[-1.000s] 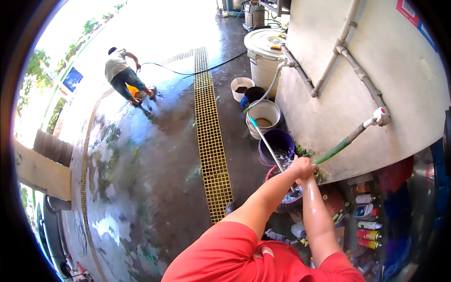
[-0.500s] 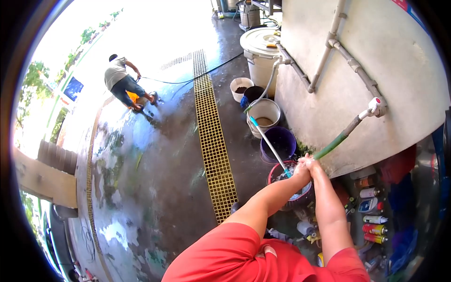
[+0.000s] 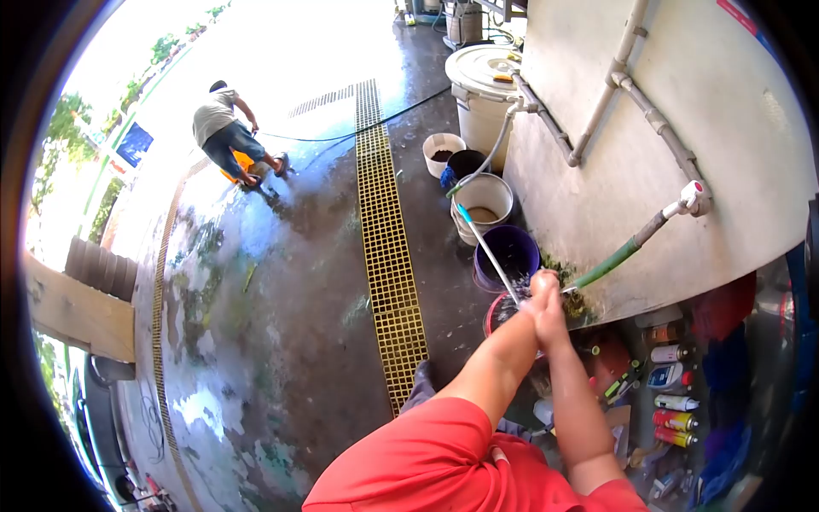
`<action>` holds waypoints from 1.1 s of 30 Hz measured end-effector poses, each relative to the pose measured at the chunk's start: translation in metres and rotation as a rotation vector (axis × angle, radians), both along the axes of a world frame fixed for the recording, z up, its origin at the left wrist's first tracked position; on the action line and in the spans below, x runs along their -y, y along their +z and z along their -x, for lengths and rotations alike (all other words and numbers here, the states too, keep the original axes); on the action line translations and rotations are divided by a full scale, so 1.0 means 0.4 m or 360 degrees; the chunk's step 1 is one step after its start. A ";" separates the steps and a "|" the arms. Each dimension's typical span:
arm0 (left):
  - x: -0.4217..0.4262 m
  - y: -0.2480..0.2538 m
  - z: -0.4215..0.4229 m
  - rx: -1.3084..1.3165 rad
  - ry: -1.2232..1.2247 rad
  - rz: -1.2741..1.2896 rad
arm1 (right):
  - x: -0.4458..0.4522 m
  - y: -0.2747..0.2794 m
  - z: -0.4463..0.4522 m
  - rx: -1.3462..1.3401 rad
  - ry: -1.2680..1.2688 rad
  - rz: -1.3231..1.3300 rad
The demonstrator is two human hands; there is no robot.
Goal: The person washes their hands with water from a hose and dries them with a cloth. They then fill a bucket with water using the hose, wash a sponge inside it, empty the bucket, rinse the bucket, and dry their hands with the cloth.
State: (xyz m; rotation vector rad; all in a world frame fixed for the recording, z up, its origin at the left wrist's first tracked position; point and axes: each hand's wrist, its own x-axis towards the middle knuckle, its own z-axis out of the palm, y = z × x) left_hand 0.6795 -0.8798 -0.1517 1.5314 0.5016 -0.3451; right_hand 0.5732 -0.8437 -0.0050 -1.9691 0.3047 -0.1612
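Observation:
My left hand [image 3: 543,286] and my right hand [image 3: 553,319] are pressed against each other, palms together or overlapping, over a red-rimmed bucket [image 3: 491,317]. Their fingers are too overlapped and small to make out. A green hose [image 3: 609,264] runs down from a wall tap [image 3: 694,194] and ends just right of my hands, with water splashing there. My arms hide much of the bucket. A white pole with a turquoise end [image 3: 488,247] slants into it, its lower end near my left hand.
A purple bucket [image 3: 479,277], a white bucket [image 3: 508,189] and a large lidded bin [image 3: 465,107] line the wall. Spray cans and bottles [image 3: 674,419] lie at right. A yellow drain grate [image 3: 388,256] crosses the wet floor. Another person [image 3: 223,128] bends over, holding a dark hose.
My joined hands have shifted slightly left and now overlap differently, moving a little away from the hose end. The view has tilted slightly. The other person stays bent over.

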 end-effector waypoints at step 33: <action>-0.010 -0.030 -0.012 -0.0805 0.0481 0.1121 | -0.119 0.186 0.200 -0.0130 0.0170 -0.0451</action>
